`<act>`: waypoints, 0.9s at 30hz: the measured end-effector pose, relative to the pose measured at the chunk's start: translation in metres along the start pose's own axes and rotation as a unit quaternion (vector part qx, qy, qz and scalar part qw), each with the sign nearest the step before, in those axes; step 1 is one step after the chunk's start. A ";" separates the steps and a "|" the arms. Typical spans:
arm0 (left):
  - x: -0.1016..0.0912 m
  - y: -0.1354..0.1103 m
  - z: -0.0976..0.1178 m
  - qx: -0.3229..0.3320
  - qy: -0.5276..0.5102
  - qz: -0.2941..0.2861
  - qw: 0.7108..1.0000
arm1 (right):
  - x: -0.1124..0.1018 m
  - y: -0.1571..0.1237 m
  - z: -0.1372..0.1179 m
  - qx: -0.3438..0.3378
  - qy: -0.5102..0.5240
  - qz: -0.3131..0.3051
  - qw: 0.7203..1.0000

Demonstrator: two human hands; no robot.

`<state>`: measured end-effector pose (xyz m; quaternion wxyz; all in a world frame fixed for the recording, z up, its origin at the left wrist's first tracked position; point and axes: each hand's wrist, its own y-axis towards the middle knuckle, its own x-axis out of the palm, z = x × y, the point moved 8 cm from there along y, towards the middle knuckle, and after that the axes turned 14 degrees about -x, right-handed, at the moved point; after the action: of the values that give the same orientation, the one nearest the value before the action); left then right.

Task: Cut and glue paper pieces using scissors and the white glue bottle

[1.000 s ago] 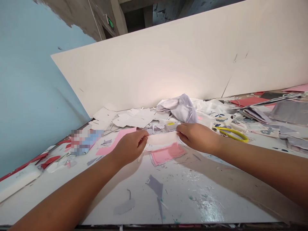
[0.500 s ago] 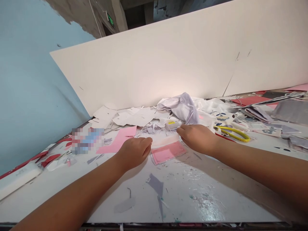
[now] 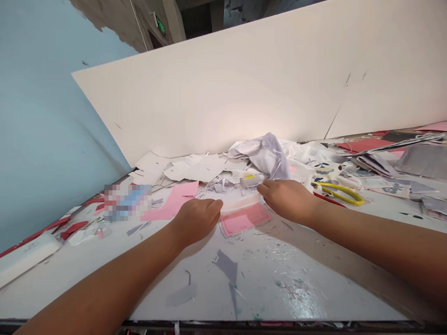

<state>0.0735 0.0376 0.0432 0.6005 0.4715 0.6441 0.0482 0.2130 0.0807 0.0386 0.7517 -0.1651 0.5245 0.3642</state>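
A pale, whitish strip (image 3: 240,203) stretches between my two hands, bowing slightly in the middle. Its left end is pinched by the closed fingers of my left hand (image 3: 199,218). My right hand (image 3: 287,201) grips the other end, fingers also closed. Just below the strip lies a pink rectangular piece (image 3: 245,220) with a clear border, flat on the table; whether the strip touches it I cannot tell. Behind the strip sits a small clear roll with a yellow label (image 3: 249,178). Scissors with yellow handles (image 3: 340,193) rest by my right wrist.
Pink paper (image 3: 171,204) lies beyond my left hand. White paper scraps (image 3: 195,168) and a crumpled pale cloth (image 3: 267,153) are heaped against the white board (image 3: 223,97). Grey scraps (image 3: 226,267) lie on the near tabletop (image 3: 265,284). A white block (image 3: 28,258) is at far left.
Both hands stay almost where they were, still holding the strip over the pink piece. The strip bows a little more, and the view has shifted very slightly.
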 end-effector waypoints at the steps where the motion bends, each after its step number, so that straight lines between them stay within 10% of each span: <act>1: -0.001 0.000 0.001 0.004 0.003 0.004 1.000 | 0.000 0.000 0.000 0.000 -0.002 -0.001 1.000; 27: -0.002 -0.007 0.015 0.049 -0.003 -0.012 0.999 | 0.007 -0.013 -0.004 -0.015 0.028 -0.015 0.999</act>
<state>0.0812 0.0250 0.0356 0.5791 0.4922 0.6499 0.0082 0.2211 0.0720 0.0294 0.7397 -0.1942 0.5370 0.3560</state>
